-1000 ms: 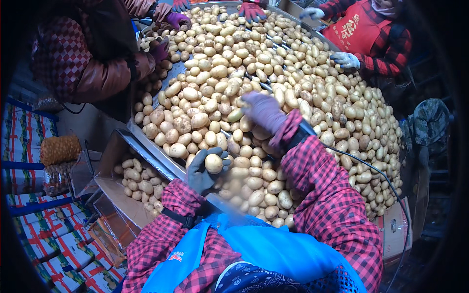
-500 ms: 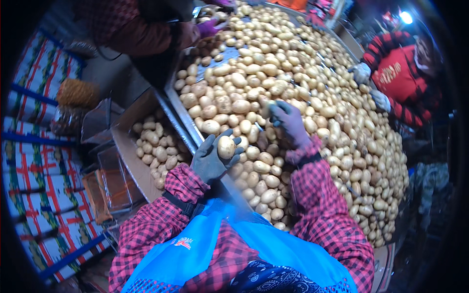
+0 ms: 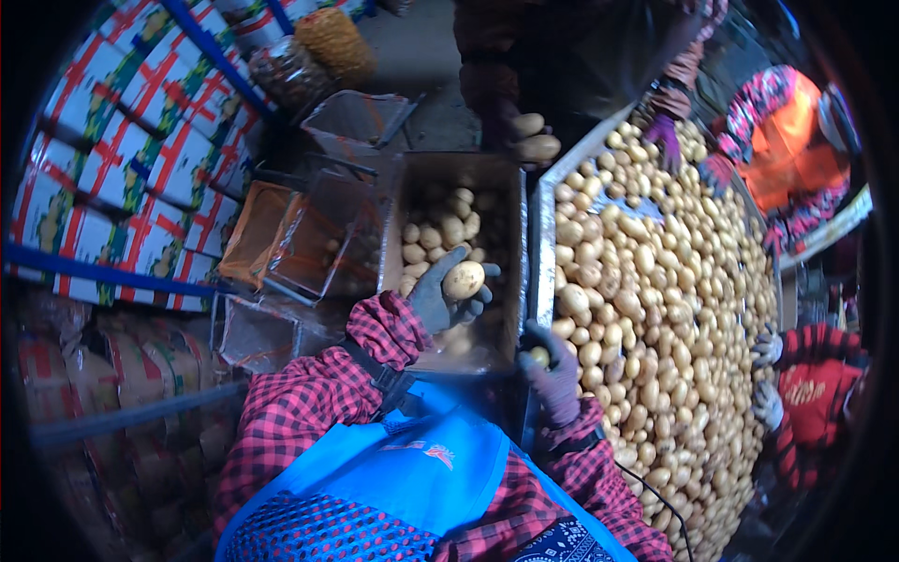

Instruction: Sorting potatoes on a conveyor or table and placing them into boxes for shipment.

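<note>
My left hand (image 3: pixel 429 302), in a grey work glove, holds a pale potato (image 3: pixel 464 279) on its palm and fingers, above a cardboard box (image 3: pixel 393 225) partly filled with potatoes (image 3: pixel 453 229). My right hand (image 3: pixel 554 377), in a dark-fingered purple glove, curls round a smaller potato (image 3: pixel 538 356) that shows only in part. It is close to the metal rim (image 3: pixel 545 234) of a table heaped with potatoes (image 3: pixel 646 318). The box stands just left of that rim.
Across from me a person's dark glove holds two potatoes (image 3: pixel 536 148) by the box's far end. Co-workers' gloved hands (image 3: pixel 768 403) work at the heap's right side. To the left stand wire-framed bins (image 3: pixel 309 234), stacked printed cartons (image 3: pixel 140 159) and a mesh sack (image 3: pixel 335 45).
My view has swung left. My left hand, still holding a potato, is now over the box. My right hand has drawn back from the heap to the table's rim with a potato.
</note>
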A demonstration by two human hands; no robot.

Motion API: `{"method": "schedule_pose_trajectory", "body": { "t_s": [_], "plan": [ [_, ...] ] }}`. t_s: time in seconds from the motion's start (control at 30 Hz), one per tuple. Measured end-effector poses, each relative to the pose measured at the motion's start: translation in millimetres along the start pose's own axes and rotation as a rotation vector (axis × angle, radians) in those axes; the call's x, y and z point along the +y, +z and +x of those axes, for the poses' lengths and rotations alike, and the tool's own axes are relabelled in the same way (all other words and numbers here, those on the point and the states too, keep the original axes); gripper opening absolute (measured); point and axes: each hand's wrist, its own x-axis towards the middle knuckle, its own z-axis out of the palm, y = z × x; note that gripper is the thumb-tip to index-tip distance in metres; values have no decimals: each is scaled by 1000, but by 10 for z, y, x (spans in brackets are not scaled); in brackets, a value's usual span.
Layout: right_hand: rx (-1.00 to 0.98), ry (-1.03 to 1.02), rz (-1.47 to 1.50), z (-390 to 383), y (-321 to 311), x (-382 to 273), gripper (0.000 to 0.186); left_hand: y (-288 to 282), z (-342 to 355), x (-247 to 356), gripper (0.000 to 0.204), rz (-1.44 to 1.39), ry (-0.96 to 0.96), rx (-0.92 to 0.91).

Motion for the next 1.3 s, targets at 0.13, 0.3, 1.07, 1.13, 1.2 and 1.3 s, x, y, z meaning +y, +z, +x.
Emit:
{"method": "schedule_pose_trajectory", "body": {
  "t_s": [0.13,0.3,1.07,1.13,1.2,1.3],
  "plan": [
    [-190,-308,-606,65,170,-35,56,-366,-278,194,50,-18,419,212],
    [-75,-110,-246,55,118,174,55,-992,-683,437,44,-321,439,205],
    [-39,-166,-434,61,205,180,57,-1506,-1900,869,59,-363,976,224],
    [-35,-146,-442,62,225,159,58,-1778,-2008,952,59,-151,1039,173],
    [-18,-143,-439,57,199,197,58,-1551,-2024,1103,59,-115,1080,335],
    [-12,-143,-446,55,208,180,58,-1410,-2135,1323,59,311,1253,516]
  ]
}}
